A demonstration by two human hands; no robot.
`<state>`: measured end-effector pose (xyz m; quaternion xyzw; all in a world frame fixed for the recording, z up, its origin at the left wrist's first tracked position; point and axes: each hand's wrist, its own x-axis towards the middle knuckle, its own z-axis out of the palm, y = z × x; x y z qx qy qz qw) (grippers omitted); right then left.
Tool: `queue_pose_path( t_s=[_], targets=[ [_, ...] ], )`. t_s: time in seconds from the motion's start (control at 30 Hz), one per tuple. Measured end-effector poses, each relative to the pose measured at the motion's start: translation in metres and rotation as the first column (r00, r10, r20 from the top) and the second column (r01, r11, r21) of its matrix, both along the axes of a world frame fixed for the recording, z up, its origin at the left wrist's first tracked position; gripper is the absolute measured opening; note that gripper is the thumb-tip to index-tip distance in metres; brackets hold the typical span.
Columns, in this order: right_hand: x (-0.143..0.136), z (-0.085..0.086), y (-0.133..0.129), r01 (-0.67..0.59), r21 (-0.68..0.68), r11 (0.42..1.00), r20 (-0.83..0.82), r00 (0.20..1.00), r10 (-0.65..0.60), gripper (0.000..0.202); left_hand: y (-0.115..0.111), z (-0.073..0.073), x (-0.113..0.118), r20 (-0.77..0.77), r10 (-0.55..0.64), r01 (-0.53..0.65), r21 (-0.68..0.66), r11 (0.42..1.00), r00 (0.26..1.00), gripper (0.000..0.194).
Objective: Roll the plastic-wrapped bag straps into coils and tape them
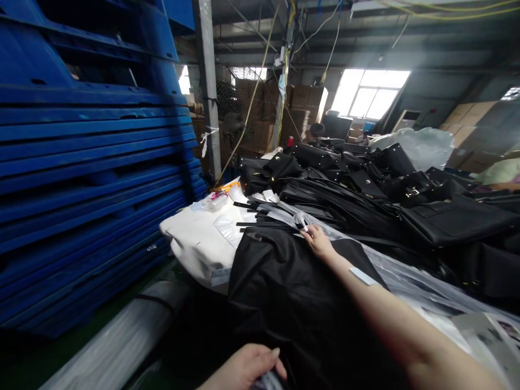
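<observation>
My right hand (319,241) reaches across the table, its fingers closed on a crumpled part of a long clear plastic sleeve (333,232). Flat black straps (325,200) lie in a bundle just beyond it. At the bottom edge my left hand (247,368) is curled round some greyish, see-through plastic (268,381), mostly cut off by the frame. Between my hands a large black cloth or soft leather piece (284,276) drapes over the table's near edge. A pale sticker (363,275) shows on my right forearm.
Blue plastic pallets (89,179) stand stacked on the left. Black bags (365,173) are heaped on the far side and right. White cloth (199,235) covers the table corner. A plastic-wrapped roll (122,336) lies low on the left. A metal post (209,92) rises behind.
</observation>
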<state>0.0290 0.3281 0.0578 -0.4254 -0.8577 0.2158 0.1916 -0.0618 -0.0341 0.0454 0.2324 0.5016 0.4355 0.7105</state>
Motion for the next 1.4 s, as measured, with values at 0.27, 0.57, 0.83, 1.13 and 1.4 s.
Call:
queue_pose_path(
  t_s=[0.27,0.57,0.83,1.13,1.4],
  targets=[
    [-0.005,-0.004,0.003,-0.005,0.007,1.000,0.115,0.993,0.004,0.031,0.011,0.004,0.010,0.100,0.074,-0.066,-0.080,0.995,0.992,0.060],
    [-0.016,0.000,-0.008,-0.007,0.017,1.000,0.083,0.997,0.005,0.028,0.014,0.002,0.000,0.191,0.097,-0.079,-0.102,0.992,0.977,0.057],
    [-0.012,0.060,-0.054,-0.016,-0.027,1.000,-0.101,0.995,0.013,0.041,0.016,0.003,-0.021,0.181,0.132,-0.116,-0.098,0.988,0.975,0.054],
    [0.076,0.138,-0.222,-0.474,-0.613,0.632,-0.249,0.875,0.415,0.033,0.042,0.028,-0.036,0.384,0.182,-0.143,-0.126,0.982,0.905,0.078],
    [0.098,0.137,-0.235,-0.334,-0.713,0.617,-0.116,0.923,0.366,0.042,0.030,0.027,-0.017,0.037,0.131,-0.126,-0.129,0.984,0.991,0.051]
  ],
)
